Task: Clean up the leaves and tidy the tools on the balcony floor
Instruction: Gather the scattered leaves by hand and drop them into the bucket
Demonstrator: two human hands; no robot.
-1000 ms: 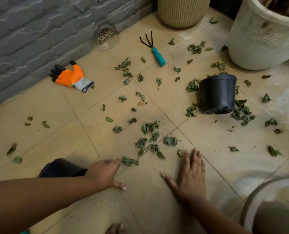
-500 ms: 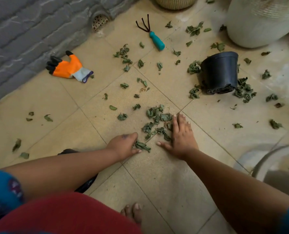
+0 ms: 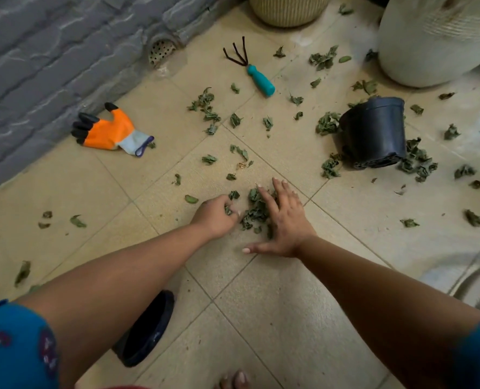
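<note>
A small heap of dried green leaves is gathered on the beige tiled floor between the two hands. Some leaves are gripped in the curled fingers of the left hand; the right hand is laid flat, fingers spread, against the heap. Beyond the hands, a teal-handled hand rake and an orange work glove are seen. A tipped black plastic pot lies beyond the right hand.
</note>
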